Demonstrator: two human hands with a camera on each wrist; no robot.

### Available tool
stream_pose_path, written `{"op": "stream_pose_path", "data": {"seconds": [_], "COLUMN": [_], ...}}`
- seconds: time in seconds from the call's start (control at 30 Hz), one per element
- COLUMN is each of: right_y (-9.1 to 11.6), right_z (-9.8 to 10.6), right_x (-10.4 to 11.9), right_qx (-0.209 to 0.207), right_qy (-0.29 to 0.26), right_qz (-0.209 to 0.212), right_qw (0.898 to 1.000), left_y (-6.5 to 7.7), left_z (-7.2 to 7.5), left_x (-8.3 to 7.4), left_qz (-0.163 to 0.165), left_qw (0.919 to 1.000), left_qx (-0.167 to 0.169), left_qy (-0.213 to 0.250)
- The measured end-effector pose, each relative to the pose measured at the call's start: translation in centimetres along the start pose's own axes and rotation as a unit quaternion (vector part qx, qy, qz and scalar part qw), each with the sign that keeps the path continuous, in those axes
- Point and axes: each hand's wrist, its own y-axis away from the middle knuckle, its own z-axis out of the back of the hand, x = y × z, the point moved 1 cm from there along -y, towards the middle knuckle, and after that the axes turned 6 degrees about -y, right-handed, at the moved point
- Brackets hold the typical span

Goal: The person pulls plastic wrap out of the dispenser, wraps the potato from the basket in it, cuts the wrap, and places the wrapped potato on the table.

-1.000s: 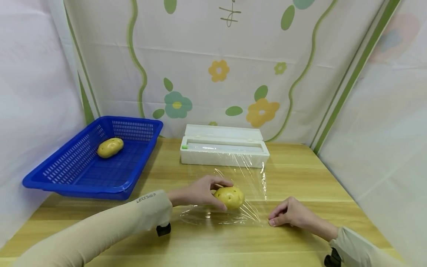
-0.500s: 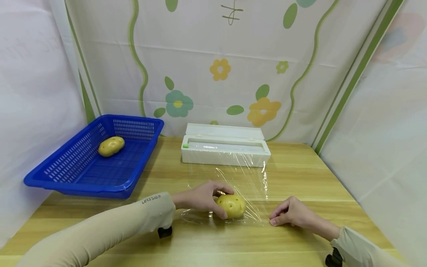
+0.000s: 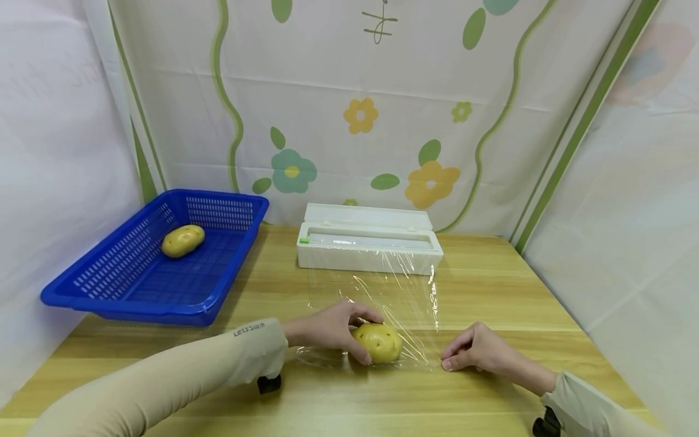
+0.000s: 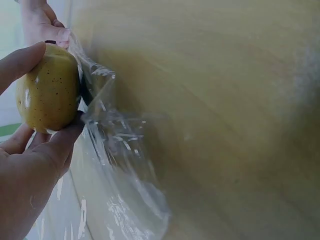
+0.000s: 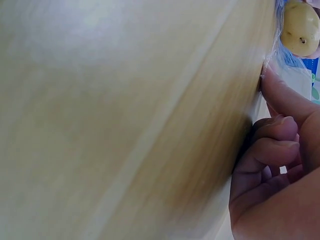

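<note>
My left hand [image 3: 330, 328] grips a yellow potato [image 3: 382, 343] between thumb and fingers, low over a sheet of clear cling film [image 3: 415, 309]. In the left wrist view the potato [image 4: 50, 92] sits against the film [image 4: 117, 150], thumb on one side and fingers on the other. The film runs from a white dispenser box [image 3: 368, 261] at the back towards me. At the sheet's near right corner my right hand [image 3: 483, 351] pinches the film's edge; in the right wrist view its thumb [image 5: 285, 92] meets the film, other fingers curled.
A blue plastic basket [image 3: 235, 267] stands at the left with a second potato [image 3: 182, 241] inside. The dispenser's lid [image 3: 368, 215] is raised. Patterned white cloth [image 3: 327, 60] closes off the back and sides of the wooden table [image 3: 491, 279].
The potato and my left hand have come down and slightly nearer to me, towards the film's near edge. The right hand has stayed at the film's corner.
</note>
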Motion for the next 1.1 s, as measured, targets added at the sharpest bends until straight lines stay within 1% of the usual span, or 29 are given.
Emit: {"op": "stream_pose_path", "data": {"seconds": [0.13,0.3,0.43,0.53,0.7,0.8,0.87,0.97,1.03,1.1], "right_y": [0.0,0.1,0.3,0.5,0.6,0.8,0.8,0.6,0.2,-0.2], "right_z": [-0.1,-0.3,-0.2,-0.1,-0.1,0.1,0.3,0.7,0.9,0.8], "right_x": [-0.2,-0.4,-0.4,-0.5,-0.9,-0.8,-0.5,0.3,1.0,1.7], "right_qx": [0.004,0.009,0.017,0.026,0.048,0.066,0.071,0.073,0.065,0.052], "right_qy": [-0.003,-0.012,-0.025,-0.04,-0.049,-0.042,-0.035,-0.021,0.0,0.03], "right_qz": [-0.003,-0.005,0.006,0.015,0.015,0.021,0.024,0.031,0.052,0.09], "right_qw": [1.0,1.0,1.0,0.999,0.998,0.997,0.997,0.997,0.997,0.994], "left_y": [0.3,0.5,0.5,0.5,0.7,0.9,0.9,0.8,0.9,1.1], "left_z": [-0.2,-0.5,-0.8,-1.0,-1.1,-1.2,-1.1,-0.9,-0.8,-0.7], "left_x": [0.1,0.4,0.6,0.5,0.6,0.7,0.6,0.4,0.3,0.3], "left_qz": [0.003,0.0,-0.002,-0.008,-0.01,-0.009,-0.017,-0.031,-0.038,-0.043], "left_qw": [1.0,0.9999,1.0,0.9999,0.9999,0.9998,0.9996,0.9989,0.9978,0.9955], "left_qx": [0.002,-0.002,-0.003,-0.003,0.001,0.003,0.001,-0.011,-0.021,-0.031], "left_qy": [0.003,-0.011,-0.008,-0.008,-0.011,-0.016,-0.021,-0.034,-0.05,-0.079]}}
